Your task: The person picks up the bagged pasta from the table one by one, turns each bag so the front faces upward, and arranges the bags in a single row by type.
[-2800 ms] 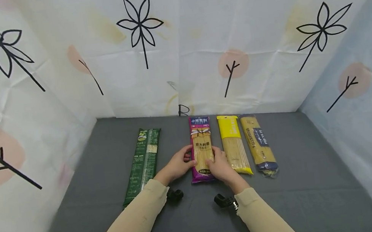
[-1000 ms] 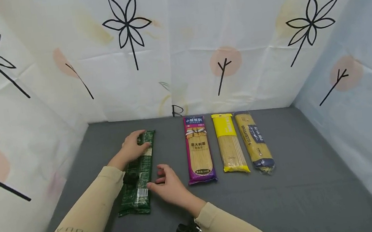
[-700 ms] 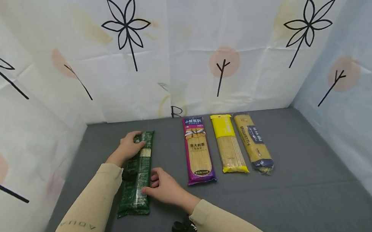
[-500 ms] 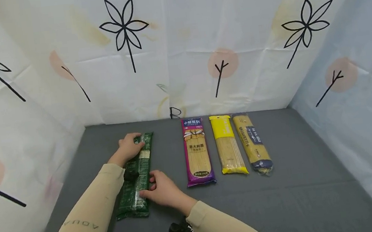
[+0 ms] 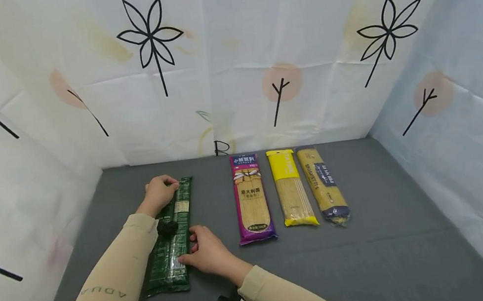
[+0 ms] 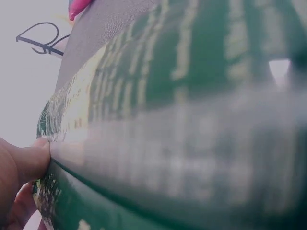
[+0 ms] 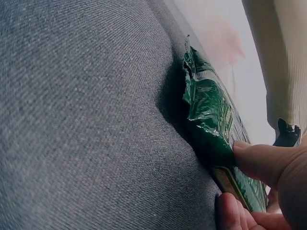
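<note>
A long green pasta package (image 5: 180, 224) lies at the left of the grey table, its label side with a pale strip and barcode facing up. My left hand (image 5: 158, 193) grips its far end, the thumb on top and fingers curled beneath in the left wrist view. At the near right edge, my right hand (image 5: 210, 251) holds it between a thumb on top and fingers at the side. Its crimped near end (image 7: 204, 91) casts a dark shadow on the cloth in the right wrist view. The left wrist and its camera cover part of the package.
To the right, three more pasta packages lie roughly side by side: a purple one (image 5: 253, 199), a yellow one (image 5: 292, 189) and a tan and navy spaghetti pack (image 5: 323, 186). Patterned white cloth (image 5: 232, 72) hangs behind and along both sides of the grey tabletop (image 5: 349, 267).
Both hands have left the purple package, moved left and taken hold of the green one. Since half a second ago the green package has shifted slightly nearer; the head view has turned a little left.
</note>
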Motion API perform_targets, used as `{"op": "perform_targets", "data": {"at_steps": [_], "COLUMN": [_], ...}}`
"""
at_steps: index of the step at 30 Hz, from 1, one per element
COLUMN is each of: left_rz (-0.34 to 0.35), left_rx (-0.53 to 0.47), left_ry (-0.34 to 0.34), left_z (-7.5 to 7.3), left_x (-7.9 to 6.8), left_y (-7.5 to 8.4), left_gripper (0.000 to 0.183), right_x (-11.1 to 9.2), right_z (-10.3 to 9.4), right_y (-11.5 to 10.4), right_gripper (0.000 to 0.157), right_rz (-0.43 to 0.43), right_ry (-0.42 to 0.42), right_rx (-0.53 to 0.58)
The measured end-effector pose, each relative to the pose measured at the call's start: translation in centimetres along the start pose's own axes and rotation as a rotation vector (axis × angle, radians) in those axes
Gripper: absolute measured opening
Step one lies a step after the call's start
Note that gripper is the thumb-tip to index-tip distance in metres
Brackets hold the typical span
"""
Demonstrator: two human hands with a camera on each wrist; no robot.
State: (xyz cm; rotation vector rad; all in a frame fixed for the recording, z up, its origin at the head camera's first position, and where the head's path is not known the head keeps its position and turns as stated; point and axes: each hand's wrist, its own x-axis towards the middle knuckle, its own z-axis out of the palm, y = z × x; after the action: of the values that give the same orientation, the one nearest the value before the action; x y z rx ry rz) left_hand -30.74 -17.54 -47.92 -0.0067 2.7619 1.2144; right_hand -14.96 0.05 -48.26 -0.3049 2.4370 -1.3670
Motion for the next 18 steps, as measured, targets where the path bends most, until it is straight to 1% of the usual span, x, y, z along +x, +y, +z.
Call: {"op": "perform_targets", "data": {"at_steps": [3,6,8,10,12,15,18], "left_rz": [-0.015,-0.037,-0.048,-0.066,-0.093,-0.151,-0.182], "left_rx": [-0.057,-0.154,-0.209,-0.251,-0.287,-0.343,-0.391], "left_ry": [0.001,-0.001,0.013,0.032,0.054,0.095,0.140], "left_z": [-0.1,0.0,0.2,0.2,0.1,-0.2,-0.6], "left_x": [-0.6,-1.1,-1.4,-1.6,-1.8,-2.2,-2.7], "left_y": [-0.1,-0.2,-0.2,0.0,0.2,1.0,1.8], "left_gripper": [0.023,0.026,0.027,0.027,0.028,0.030,0.032], "right_x": [0.0,0.0,0.0,0.0,-0.1,-0.3,-0.5], "right_z": [0.3,0.4,0.3,0.3,0.1,-0.2,-0.7], "right_y": [-0.1,0.0,0.0,0.1,0.3,0.8,1.1], "right_gripper": [0.073,0.074,0.075,0.074,0.074,0.073,0.071], "right_rz": [0.003,0.014,0.020,0.018,0.007,-0.010,-0.020], "right_ry": [-0.007,-0.014,-0.018,-0.025,-0.043,-0.054,-0.030], "right_rx": [-0.006,-0.008,0.000,0.033,0.090,0.172,0.220]}}
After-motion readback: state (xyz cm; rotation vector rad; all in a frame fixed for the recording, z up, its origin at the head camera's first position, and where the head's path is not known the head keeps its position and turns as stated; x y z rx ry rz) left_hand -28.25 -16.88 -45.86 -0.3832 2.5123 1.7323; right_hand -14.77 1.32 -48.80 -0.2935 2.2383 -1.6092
